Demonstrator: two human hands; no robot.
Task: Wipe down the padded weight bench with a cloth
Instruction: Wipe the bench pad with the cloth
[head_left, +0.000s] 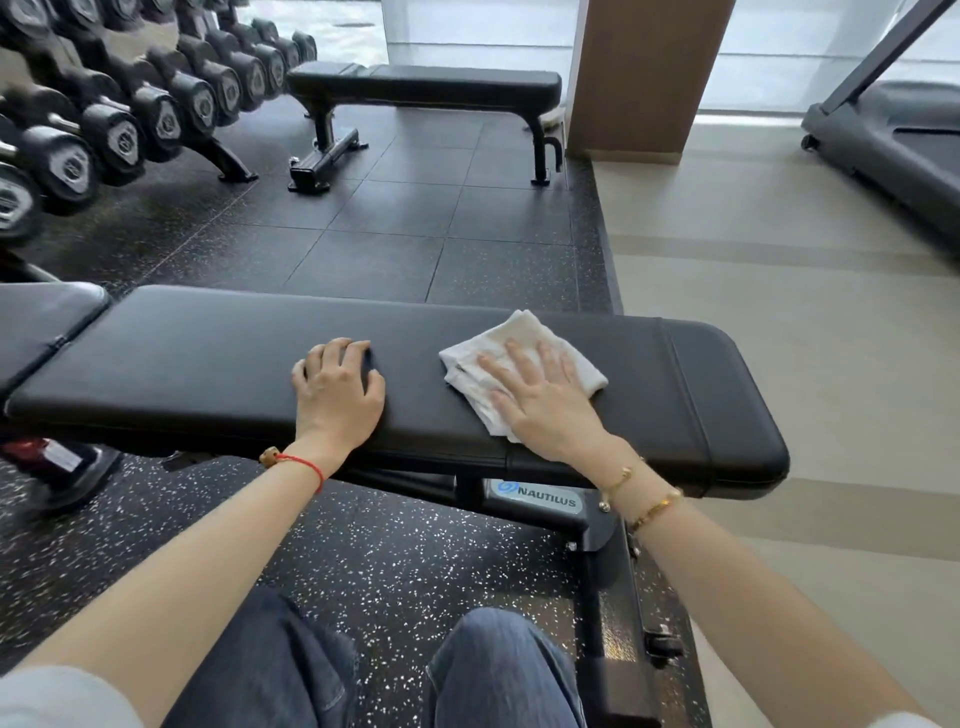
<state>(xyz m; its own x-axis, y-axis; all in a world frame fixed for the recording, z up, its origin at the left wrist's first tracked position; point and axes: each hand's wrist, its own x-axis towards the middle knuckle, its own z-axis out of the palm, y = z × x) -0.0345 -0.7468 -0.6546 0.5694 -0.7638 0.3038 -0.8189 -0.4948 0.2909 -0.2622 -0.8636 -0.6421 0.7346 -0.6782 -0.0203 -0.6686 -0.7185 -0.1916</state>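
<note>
The black padded weight bench (208, 358) runs across the view from left to right, just in front of my knees. A crumpled white cloth (524, 332) lies on its pad, right of the middle. My right hand (545, 400) lies flat on the cloth with straight, spread fingers and presses it onto the pad. My left hand (337, 395) rests on the bare pad left of the cloth, its fingers bent with the tips on the surface, holding nothing.
A second flat bench (426, 85) stands on the dark rubber floor behind. A rack of dumbbells (119, 119) lines the back left. A brown pillar (644, 78) rises at the back, and a treadmill (893, 145) sits at the far right on pale flooring.
</note>
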